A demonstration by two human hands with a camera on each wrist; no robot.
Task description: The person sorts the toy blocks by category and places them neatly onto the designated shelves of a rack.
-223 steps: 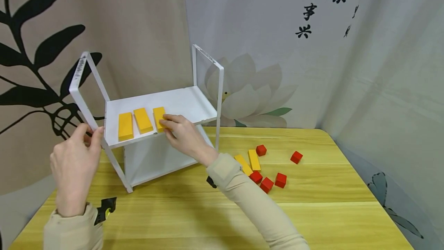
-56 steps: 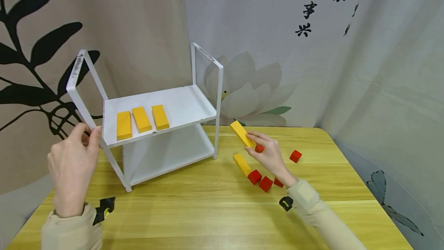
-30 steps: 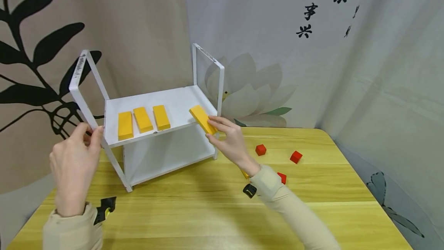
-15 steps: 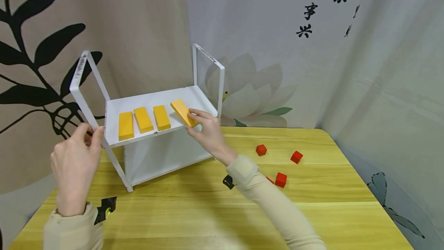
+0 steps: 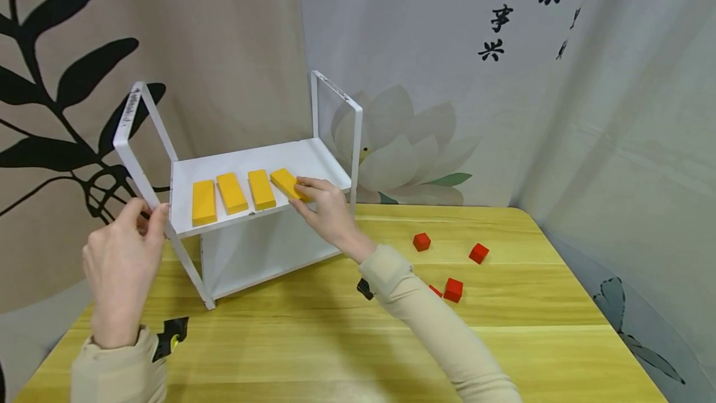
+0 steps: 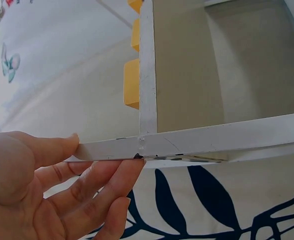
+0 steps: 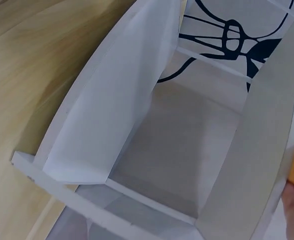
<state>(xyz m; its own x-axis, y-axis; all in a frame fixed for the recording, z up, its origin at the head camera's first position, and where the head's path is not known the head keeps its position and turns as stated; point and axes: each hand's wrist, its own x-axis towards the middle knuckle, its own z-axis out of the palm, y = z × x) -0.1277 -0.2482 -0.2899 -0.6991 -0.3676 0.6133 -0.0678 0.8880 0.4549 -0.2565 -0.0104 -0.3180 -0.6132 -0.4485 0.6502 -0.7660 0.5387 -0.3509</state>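
While the right hand (image 5: 324,207) pinches the near end of a yellow block (image 5: 286,183) between thumb and fingers, the block lies flat on the upper shelf (image 5: 302,160) of the white rack (image 5: 246,191). Its long axis runs from the shelf's front edge back and to the left, skewed against the three yellow blocks (image 5: 233,191) lying side by side just left of it, whose long axes point front to back. The held block's far end sits close to the nearest of them. The left hand (image 5: 120,260) has its grip on the rack's left frame bar (image 6: 187,142), thumb above and fingers below. On the desk (image 5: 503,341), well apart to the right, lie three red cubes (image 5: 453,289); the right forearm crosses in front of a fourth. The rack's right post (image 5: 353,160) stands just right of the right hand.
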